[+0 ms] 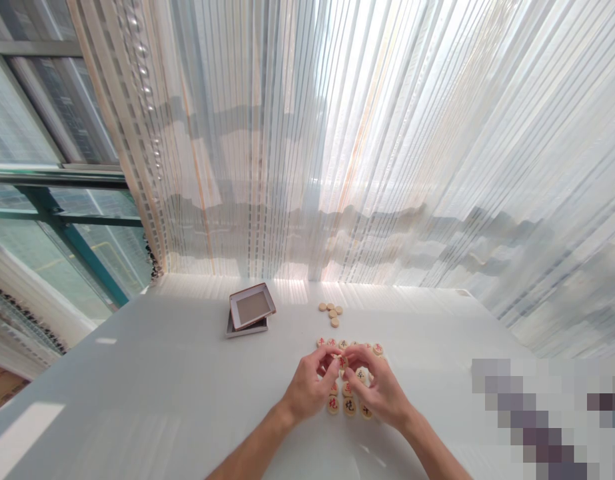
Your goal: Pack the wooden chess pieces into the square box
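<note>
Round wooden chess discs (349,404) with red and black characters lie in rows on the white table (162,373). My left hand (310,383) and my right hand (377,387) meet above them, fingers curled. Together their fingertips pinch one disc (342,362) held between them. A small cluster of blank-faced discs (331,313) lies farther back, apart from both hands.
An open shallow box with its lid (250,310) sits at the back left of the discs. Striped sheer curtains (337,133) hang behind the table, with a window at the left. A blurred patch covers the lower right corner.
</note>
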